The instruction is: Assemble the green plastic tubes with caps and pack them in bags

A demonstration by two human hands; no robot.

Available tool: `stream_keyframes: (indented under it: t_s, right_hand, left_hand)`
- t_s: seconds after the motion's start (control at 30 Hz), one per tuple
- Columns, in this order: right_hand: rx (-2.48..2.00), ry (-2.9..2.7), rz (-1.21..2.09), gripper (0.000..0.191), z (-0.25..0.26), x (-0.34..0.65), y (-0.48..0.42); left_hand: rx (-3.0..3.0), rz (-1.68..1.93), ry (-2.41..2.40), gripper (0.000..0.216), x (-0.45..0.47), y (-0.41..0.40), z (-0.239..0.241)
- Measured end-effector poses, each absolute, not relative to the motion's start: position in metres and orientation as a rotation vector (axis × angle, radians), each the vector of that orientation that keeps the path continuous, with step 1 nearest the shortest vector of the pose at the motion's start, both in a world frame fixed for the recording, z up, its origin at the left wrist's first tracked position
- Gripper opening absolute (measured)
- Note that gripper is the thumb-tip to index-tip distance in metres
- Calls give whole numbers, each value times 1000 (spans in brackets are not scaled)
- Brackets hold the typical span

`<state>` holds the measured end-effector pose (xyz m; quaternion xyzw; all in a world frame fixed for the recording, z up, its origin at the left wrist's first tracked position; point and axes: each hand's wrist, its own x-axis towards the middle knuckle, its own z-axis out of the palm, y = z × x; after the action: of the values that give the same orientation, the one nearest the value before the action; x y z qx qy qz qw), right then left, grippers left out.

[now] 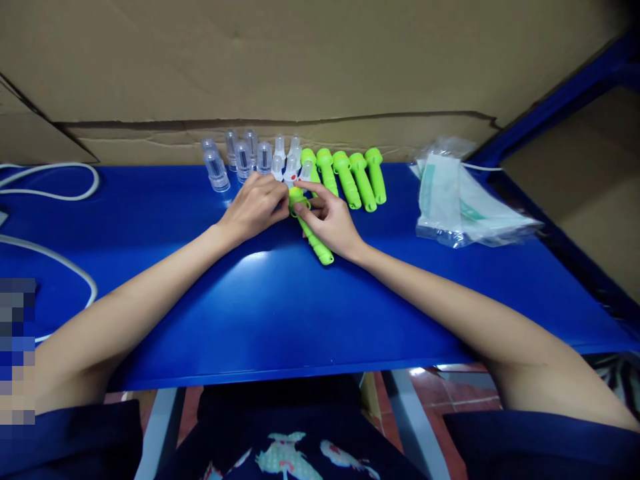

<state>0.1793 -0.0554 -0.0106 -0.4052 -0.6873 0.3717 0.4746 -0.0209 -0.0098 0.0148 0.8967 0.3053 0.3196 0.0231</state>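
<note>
My right hand (333, 220) is closed around a lime-green flashlight-shaped handle (319, 245), its wide head pointing away from me and its narrow end towards me. Against the left side of that head is my left hand (260, 205), fingers curled in. Whatever its fingertips pinch is hidden. Just behind my hands stand several white pieces with clear domed tips (279, 148). To their left, several clear ribbed plastic tubes with rounded tops (216, 170) stand upright. More green handles (346, 179) lie side by side beyond my right hand.
The blue table (300, 313) ends at a cardboard wall (310, 60) at the back. Clear plastic bags with white and green contents (450, 197) lie on the right. A white cable (75, 197) loops at the left. A blue frame post (560, 100) rises on the right.
</note>
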Motion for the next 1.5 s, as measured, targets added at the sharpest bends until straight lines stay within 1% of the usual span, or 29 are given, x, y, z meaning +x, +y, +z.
stream_keyframes:
  t_s: [0.3, 0.43, 0.53, 0.9, 1.1, 1.27, 1.37, 1.5]
  right_hand:
    - [-977, -1664, 954, 61, -9, 179, -57]
    - [-972, -1601, 996, 64, -11, 180, -53]
    - [-957, -1573, 1014, 68, -12, 179, -53]
    - [-946, -1591, 1024, 70, -12, 178, -57]
    - [-956, -1576, 1032, 68, -14, 179, -56]
    - [-928, -1585, 1016, 62, -14, 178, -59]
    - [-906, -1597, 1032, 61, -14, 179, -60]
    - [-909, -1617, 1091, 56, -12, 179, -60]
  left_hand:
    - [2694, 1020, 880, 18, -22, -6, 11]
    - [2583, 1185, 979, 12, -19, -10, 8]
    - [2479, 1291, 1013, 12, -15, -14, 9]
    - [2286, 1441, 900, 12, -7, -23, 7]
    - [2251, 1457, 890, 12, -5, -26, 7]
    - [2166, 1439, 922, 27, -9, -22, 11]
    - [2134, 1349, 891, 34, -13, -16, 12]
    - [2147, 1255, 815, 31, -17, -10, 13]
